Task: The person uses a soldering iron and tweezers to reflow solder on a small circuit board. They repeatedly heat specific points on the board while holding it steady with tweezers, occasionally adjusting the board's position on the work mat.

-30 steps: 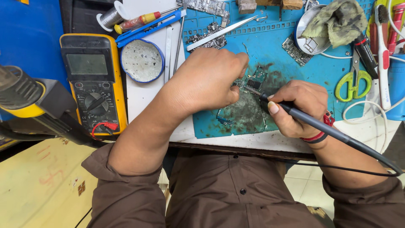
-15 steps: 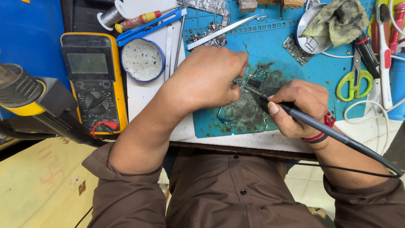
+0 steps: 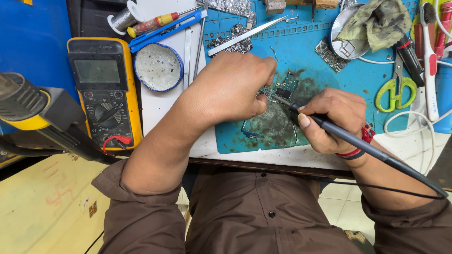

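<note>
A small circuit board (image 3: 284,89) lies on the stained blue work mat (image 3: 310,61). My left hand (image 3: 235,84) rests over its left side, fingers curled and pinching the board's edge. My right hand (image 3: 332,120) grips a dark soldering iron (image 3: 358,143) like a pen; its metal tip touches the board just right of my left fingers. The iron's black cord trails off to the right. What lies under my left palm is hidden.
A yellow multimeter (image 3: 103,89) and a round tin (image 3: 158,67) sit left of the mat. Tweezers (image 3: 245,35), a screwdriver (image 3: 150,23), a solder spool (image 3: 123,18), green scissors (image 3: 396,87), a toothbrush (image 3: 429,56) and a rag in a tin (image 3: 372,23) ring it. A hot-air handle (image 3: 28,106) is at left.
Almost nothing differs. Both hands stay on the board, with the iron's tip held at the same spot.
</note>
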Available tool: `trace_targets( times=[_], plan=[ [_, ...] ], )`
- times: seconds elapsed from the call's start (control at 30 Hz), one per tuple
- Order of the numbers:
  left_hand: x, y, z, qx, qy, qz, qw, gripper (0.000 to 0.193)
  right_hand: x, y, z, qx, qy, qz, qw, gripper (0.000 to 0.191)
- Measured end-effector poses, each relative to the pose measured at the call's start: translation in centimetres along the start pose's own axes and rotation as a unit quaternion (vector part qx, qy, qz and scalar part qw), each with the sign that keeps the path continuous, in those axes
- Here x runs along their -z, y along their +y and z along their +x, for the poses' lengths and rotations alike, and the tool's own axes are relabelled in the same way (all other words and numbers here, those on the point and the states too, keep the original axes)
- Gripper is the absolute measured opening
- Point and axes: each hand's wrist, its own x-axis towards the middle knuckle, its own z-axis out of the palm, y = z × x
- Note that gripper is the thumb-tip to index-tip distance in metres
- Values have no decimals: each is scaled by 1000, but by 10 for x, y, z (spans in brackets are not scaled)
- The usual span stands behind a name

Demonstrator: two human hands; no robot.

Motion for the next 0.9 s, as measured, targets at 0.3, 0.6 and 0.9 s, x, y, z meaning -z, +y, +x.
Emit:
trace_targets(
  times=[0.3, 0.6, 0.9],
  plan=[
    [0, 1, 0, -3, 0, 1, 1000, 31, 1, 0, 0, 8, -4, -9, 1000, 10],
    [0, 3, 0, -1, 0, -1, 1000, 29, 0, 0, -1, 11, -7, -9, 1000, 10],
    [0, 3, 0, 2, -5, 0, 1000, 30, 0, 0, -1, 15, -4, -3, 1000, 11]
  ],
)
